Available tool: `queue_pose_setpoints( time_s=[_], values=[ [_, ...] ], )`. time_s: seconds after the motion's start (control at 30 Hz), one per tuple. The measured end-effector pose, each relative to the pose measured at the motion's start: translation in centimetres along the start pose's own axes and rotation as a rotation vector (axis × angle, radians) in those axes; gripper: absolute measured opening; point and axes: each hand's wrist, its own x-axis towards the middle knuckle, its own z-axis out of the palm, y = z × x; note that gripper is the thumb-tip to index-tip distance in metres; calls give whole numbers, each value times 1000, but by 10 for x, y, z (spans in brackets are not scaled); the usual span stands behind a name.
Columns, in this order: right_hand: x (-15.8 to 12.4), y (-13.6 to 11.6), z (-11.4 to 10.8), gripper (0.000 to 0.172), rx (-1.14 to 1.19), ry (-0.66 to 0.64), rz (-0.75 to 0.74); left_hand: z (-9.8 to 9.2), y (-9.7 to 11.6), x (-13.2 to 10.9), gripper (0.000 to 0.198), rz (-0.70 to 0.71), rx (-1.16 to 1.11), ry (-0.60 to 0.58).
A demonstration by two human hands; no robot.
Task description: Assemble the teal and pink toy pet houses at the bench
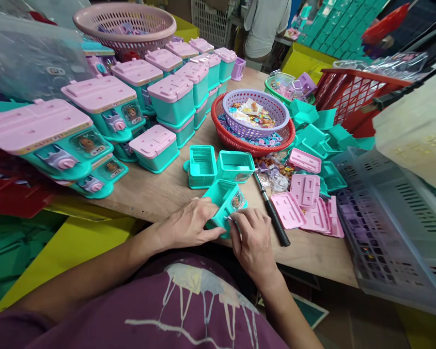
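A teal plastic toy box (221,194) without a lid sits tilted at the table's front edge, with a small clear window on its side. My left hand (191,223) grips it from the left, thumb along the near side. Fingers of my right hand (252,237) are pinched around a small pale part (230,219) against the box's near face; most of that part is hidden. Just behind stand two more open teal boxes, one on the left (202,167) and one on the right (235,166). To the right of my right hand lies a black-handled tool (272,213).
Pink-lidded teal boxes (170,94) are stacked at left and back. A purple basket (256,111) of small parts rests in a red basket (218,121). Pink lids (305,189), loose teal shells (314,135) and a clear crate (403,232) are on the right. A person (267,24) is behind.
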Motion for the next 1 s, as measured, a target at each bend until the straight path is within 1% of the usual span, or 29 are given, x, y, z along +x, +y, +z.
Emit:
queue_pose_setpoints(
  time_s=[0.13, 0.3, 0.47, 0.6, 0.7, 0.8, 0.87, 0.93, 1.0],
  values=[
    [1, 0, -2, 13, -51, -50, -17, 2, -2, -1, 20, -9, 3, -6],
    [2, -2, -3, 15, -93, -102, -36, 7, -5, -3, 17, 50, -48, 38],
    [-1, -9, -5, 14, -151, -123, -56, 11, -4, -5, 21, 83, 44, 38],
    [-5, -14, -1, 18, -162, -149, -75, 13, -5, -5, 24, 142, 94, 47],
    [-7, -15, 3, 20, -161, -138, -83, 14, -7, -6, 25, 194, 131, 77],
    [-7, -15, 7, 20, -138, -105, -97, 17, -9, -9, 34, 279, 174, 181],
    [-6, -13, 8, 18, -116, -84, -113, 19, -11, -11, 39, 304, 187, 219],
    [-6, -10, 8, 15, -101, -78, -125, 21, -14, -12, 41, 299, 184, 209],
    [-6, -7, 8, 12, -107, -89, -120, 23, -15, -10, 38, 280, 167, 185]
  ],
)
